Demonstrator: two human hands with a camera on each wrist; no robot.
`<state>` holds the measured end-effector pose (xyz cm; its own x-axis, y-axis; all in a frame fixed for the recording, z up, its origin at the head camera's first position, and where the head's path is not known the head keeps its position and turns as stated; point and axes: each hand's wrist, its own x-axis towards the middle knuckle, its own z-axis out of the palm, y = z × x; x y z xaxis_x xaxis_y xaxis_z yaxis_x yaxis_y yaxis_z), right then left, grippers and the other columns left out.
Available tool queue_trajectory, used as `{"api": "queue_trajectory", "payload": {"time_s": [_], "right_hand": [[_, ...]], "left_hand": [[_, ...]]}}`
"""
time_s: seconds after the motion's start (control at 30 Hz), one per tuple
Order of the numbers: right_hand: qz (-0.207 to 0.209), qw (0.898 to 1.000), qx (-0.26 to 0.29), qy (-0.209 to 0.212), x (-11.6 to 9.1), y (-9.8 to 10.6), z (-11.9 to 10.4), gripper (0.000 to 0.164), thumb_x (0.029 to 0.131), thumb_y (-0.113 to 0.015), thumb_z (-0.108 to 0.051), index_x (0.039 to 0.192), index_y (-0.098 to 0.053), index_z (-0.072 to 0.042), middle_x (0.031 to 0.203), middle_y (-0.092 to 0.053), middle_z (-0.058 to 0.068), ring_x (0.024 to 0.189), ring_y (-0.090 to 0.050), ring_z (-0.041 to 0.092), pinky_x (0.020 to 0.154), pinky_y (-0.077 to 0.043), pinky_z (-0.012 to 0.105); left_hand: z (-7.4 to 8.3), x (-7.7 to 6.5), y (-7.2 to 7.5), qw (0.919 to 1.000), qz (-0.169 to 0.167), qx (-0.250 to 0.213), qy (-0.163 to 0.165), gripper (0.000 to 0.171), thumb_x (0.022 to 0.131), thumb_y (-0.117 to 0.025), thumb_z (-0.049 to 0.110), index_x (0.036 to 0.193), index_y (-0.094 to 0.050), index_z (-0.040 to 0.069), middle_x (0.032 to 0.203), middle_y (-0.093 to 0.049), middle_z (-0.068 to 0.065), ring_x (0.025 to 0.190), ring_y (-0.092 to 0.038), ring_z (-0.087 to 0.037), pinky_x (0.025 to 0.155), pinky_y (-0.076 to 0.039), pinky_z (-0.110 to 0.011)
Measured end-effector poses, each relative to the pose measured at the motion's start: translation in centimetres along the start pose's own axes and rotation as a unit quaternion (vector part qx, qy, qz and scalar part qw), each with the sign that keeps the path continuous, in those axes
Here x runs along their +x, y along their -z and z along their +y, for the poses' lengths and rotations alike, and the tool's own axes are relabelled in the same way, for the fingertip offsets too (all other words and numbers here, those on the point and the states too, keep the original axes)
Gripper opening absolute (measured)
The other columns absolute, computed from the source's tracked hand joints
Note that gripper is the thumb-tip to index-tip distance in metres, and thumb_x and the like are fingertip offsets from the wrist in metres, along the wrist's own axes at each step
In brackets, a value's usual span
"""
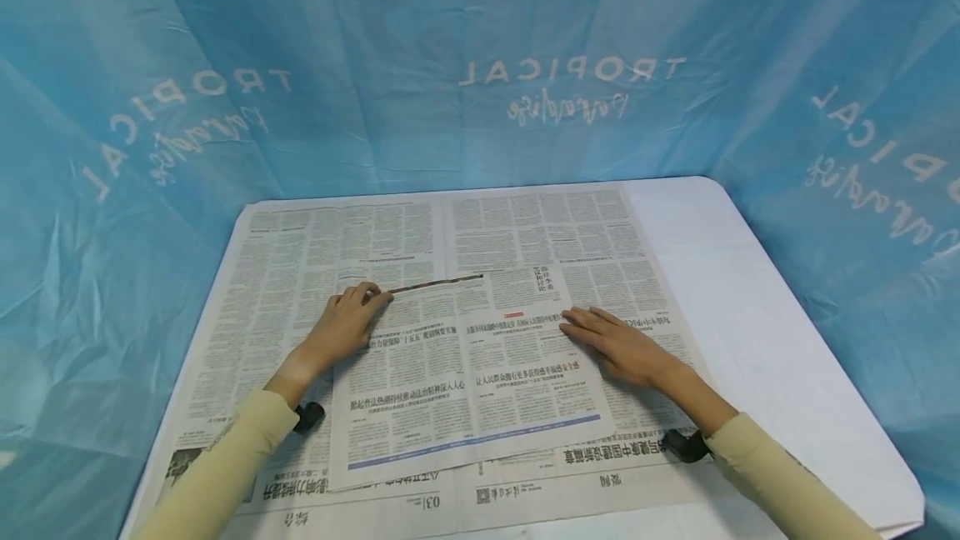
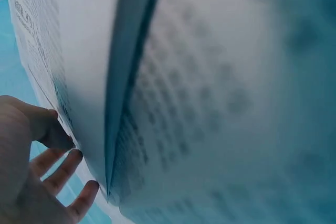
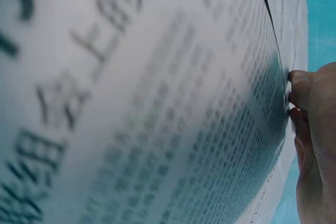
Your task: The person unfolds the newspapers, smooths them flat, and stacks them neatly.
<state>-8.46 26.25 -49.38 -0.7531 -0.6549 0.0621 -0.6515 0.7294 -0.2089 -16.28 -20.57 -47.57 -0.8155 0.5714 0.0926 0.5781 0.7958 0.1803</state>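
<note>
A smaller folded newspaper (image 1: 420, 390) lies slightly tilted on top of larger spread newspaper sheets (image 1: 247, 315). At its far left corner my left hand (image 1: 345, 323) pinches the paper's edge between thumb and bent finger; the left wrist view shows the other fingers (image 2: 65, 171) spread beside the edge. A thin dark strip (image 1: 438, 282) runs rightward from that fingertip along the far edge; whether it is a fold or a separate piece is unclear. My right hand (image 1: 615, 346) rests with extended fingers on the newspaper's right edge.
Newsprint covers most of the white table (image 1: 750, 298), whose bare surface shows at the right. Blue printed plastic sheeting (image 1: 420, 140) hangs behind and on both sides. A dark wrist device (image 1: 684, 445) sits at the right cuff, another (image 1: 308, 417) at the left.
</note>
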Motion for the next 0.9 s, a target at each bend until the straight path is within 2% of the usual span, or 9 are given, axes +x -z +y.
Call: {"api": "queue_trajectory", "payload": {"time_s": [0.1,0.23,0.33,0.47,0.63,0.9], "right_hand": [[0.008,1.0,-0.015,0.025,0.3,-0.3,0.6,0.068,0.084,-0.056,0.01,0.148,-0.041,-0.005,0.154,-0.038,0.015,0.141,-0.036,0.036,0.114,-0.026,0.049],[0.007,0.998,-0.044,0.043,0.7,-0.5,1.0,0.066,0.086,-0.057,0.008,0.148,-0.04,-0.005,0.154,-0.037,0.016,0.141,-0.037,0.035,0.114,-0.028,0.049],[0.005,0.996,-0.071,0.044,1.1,-0.3,1.1,0.064,0.089,-0.06,0.002,0.149,-0.04,-0.006,0.155,-0.037,0.015,0.141,-0.037,0.034,0.114,-0.029,0.048],[0.018,0.994,-0.097,0.051,1.9,-0.1,1.3,0.061,0.092,-0.061,-0.005,0.149,-0.039,-0.005,0.154,-0.038,0.016,0.141,-0.038,0.034,0.114,-0.03,0.048],[0.015,0.992,-0.116,0.054,3.3,-0.2,1.6,0.06,0.096,-0.053,-0.006,0.152,-0.03,-0.003,0.156,-0.034,0.017,0.143,-0.034,0.033,0.116,-0.027,0.047],[0.002,0.985,-0.157,0.078,4.7,-0.1,2.1,0.064,0.093,-0.061,-0.007,0.151,-0.033,-0.004,0.157,-0.031,0.018,0.144,-0.032,0.034,0.117,-0.025,0.047]], "left_hand": [[0.0,-0.8,0.0,0.9999,-0.013,0.0,-0.008,0.061,0.083,-0.07,-0.007,0.14,-0.05,0.006,0.138,-0.047,-0.021,0.125,-0.047,-0.041,0.094,-0.04,-0.061],[-0.1,-1.8,0.0,0.9995,-0.019,-0.008,-0.023,0.073,0.072,-0.077,-0.012,0.139,-0.051,0.002,0.143,-0.044,-0.023,0.132,-0.042,-0.04,0.101,-0.037,-0.061],[-0.3,-2.2,0.1,0.9988,-0.013,-0.008,-0.045,0.074,0.069,-0.08,-0.013,0.136,-0.052,0.0,0.145,-0.044,-0.023,0.133,-0.042,-0.04,0.104,-0.037,-0.058],[-0.6,-2.5,0.1,0.9966,0.004,-0.002,-0.082,0.063,0.078,-0.074,-0.01,0.137,-0.051,-0.002,0.145,-0.044,-0.024,0.132,-0.044,-0.04,0.104,-0.038,-0.055],[-1.3,-2.9,0.1,0.9913,0.022,0.039,-0.124,0.05,0.092,-0.062,-0.001,0.14,-0.049,0.0,0.147,-0.045,-0.021,0.132,-0.046,-0.039,0.104,-0.039,-0.054],[-1.9,-2.7,-0.1,0.98,0.028,0.112,-0.162,0.056,0.089,-0.068,0.004,0.141,-0.049,0.004,0.147,-0.046,-0.02,0.131,-0.048,-0.036,0.101,-0.043,-0.051]]}}
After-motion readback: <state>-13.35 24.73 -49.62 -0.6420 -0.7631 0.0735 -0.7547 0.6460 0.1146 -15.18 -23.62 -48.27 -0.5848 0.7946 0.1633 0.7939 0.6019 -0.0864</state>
